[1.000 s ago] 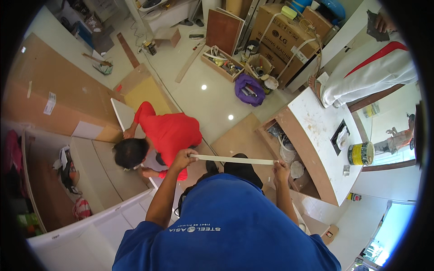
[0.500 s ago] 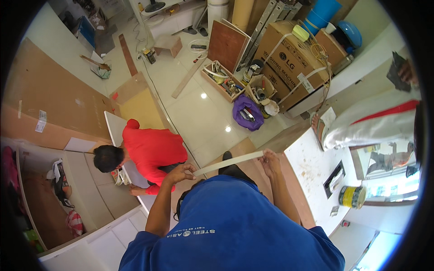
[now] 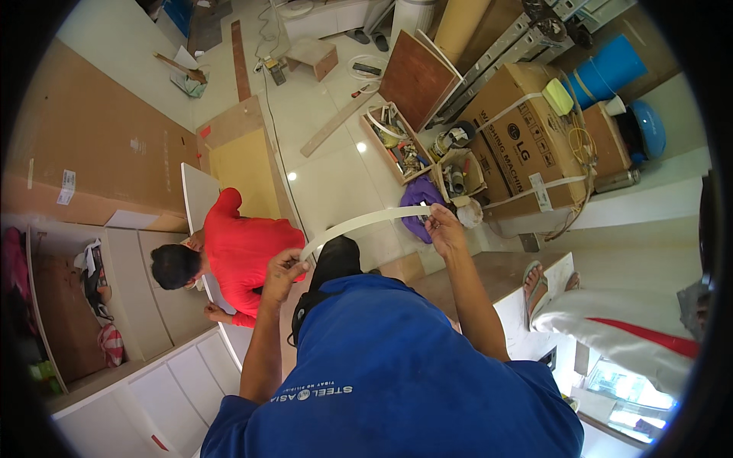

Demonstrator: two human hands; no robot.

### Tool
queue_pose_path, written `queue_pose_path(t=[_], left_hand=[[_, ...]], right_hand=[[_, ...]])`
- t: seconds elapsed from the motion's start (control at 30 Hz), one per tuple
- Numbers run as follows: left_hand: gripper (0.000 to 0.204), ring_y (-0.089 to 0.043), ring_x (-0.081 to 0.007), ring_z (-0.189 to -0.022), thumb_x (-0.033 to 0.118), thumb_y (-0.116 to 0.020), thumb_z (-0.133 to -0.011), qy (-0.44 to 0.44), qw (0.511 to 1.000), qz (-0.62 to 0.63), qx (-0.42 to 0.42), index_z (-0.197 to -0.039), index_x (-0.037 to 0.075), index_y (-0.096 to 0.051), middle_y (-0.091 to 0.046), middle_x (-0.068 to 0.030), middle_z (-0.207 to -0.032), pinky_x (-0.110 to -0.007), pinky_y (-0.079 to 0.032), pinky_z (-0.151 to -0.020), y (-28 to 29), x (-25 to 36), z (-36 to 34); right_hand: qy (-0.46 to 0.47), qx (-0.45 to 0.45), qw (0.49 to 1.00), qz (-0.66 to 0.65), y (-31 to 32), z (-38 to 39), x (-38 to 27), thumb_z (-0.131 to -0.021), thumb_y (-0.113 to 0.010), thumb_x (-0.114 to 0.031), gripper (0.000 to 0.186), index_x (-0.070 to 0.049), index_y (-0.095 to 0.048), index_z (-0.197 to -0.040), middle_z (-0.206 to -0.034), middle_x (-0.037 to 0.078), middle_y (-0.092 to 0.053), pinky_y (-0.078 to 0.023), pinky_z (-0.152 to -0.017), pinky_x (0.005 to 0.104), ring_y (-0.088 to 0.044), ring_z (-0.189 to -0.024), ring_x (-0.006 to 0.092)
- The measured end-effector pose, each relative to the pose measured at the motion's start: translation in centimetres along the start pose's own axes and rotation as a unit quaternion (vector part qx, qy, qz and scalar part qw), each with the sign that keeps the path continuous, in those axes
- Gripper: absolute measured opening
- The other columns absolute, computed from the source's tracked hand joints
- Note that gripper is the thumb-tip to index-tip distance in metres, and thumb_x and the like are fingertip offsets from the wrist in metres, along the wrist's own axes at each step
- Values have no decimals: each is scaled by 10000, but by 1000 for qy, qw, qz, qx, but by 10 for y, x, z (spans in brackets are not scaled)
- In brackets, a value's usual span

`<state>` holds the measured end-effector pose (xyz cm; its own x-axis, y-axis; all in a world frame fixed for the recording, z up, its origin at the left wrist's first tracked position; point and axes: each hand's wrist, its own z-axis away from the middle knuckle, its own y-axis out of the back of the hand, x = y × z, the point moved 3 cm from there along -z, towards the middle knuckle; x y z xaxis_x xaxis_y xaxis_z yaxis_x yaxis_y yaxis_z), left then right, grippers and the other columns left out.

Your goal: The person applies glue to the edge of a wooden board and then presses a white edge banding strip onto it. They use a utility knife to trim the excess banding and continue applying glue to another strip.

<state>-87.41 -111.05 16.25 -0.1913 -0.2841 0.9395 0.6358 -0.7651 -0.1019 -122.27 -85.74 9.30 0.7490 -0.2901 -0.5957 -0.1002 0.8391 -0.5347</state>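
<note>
A thin, pale white flexible strip [image 3: 359,222], which looks like edging, is stretched between my two hands in front of my blue shirt. It bows upward in a shallow arc. My left hand [image 3: 285,272] pinches its lower left end between thumb and fingers. At the other end, my right hand [image 3: 444,229] grips it, held somewhat higher. Beneath the strip are my dark-trousered leg and the tiled floor. To my left a person in a red shirt [image 3: 248,256] bends over a white panel [image 3: 197,200], one hand beside its lower edge.
An open wooden toolbox [image 3: 397,141], a purple bag [image 3: 416,200] and a large carton [image 3: 527,141] stand ahead right. A cord [image 3: 273,130] crosses the floor. On the right, another person's sandalled foot [image 3: 534,290] rests near a raised board [image 3: 496,282]. White cabinetry [image 3: 168,389] lies left.
My view has swung right. The strip, nearly straight before, is now more curved, and both hands have risen a little with it. The person in red has shifted a hand up to the panel.
</note>
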Motion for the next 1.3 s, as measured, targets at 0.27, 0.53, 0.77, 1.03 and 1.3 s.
queue_pose_path(t=[0.27, 0.53, 0.77, 1.03, 1.3], left_hand=[[247, -666, -154, -893, 36, -816, -825, 13, 985, -160, -62, -1058, -2, -741, -713, -52, -940, -294, -534, -798, 62, -1, -145], [344, -680, -360, -918, 173, -845, -750, -143, 886, -408, -168, -1038, 10, -748, -711, -175, -950, -411, -529, -829, 51, 89, -367], [340, -669, -384, -949, 184, -847, -740, -88, 856, -455, -231, -1037, 46, -757, -700, -189, -965, -449, -523, -829, 17, 169, -511], [371, -665, -393, -989, 238, -869, -712, -65, 832, -514, -200, -1031, 81, -765, -699, -194, -967, -471, -521, -858, 31, 184, -613], [341, -695, -354, -917, 171, -855, -700, -14, 872, -478, -107, -1013, 69, -769, -727, -187, -969, -424, -542, -810, 65, 223, -681]], right_hand=[[-8, 82, 997, 5, -13, -107, -16, -928, -738, -57, 178, -70, -657, -1086, -873, 15, -629, -501, -671, 288, -583, -737, 129], [36, 72, 993, -85, -68, -208, -72, -947, -711, -111, 276, -56, -636, -1207, -900, 18, -640, -539, -652, 306, -618, -778, 137], [-20, 120, 989, -89, -105, -287, -62, -1002, -627, -228, 210, -64, -662, -1129, -861, 19, -647, -538, -639, 342, -601, -743, 158], [-78, 124, 983, -114, -162, -432, -66, -984, -662, -213, 95, -130, -667, -1029, -884, 3, -674, -541, -647, 316, -651, -769, 127], [-68, 75, 995, 9, -269, -579, -139, -979, -644, -187, 144, -58, -672, -1037, -888, 41, -615, -499, -757, 338, -577, -795, 183]])
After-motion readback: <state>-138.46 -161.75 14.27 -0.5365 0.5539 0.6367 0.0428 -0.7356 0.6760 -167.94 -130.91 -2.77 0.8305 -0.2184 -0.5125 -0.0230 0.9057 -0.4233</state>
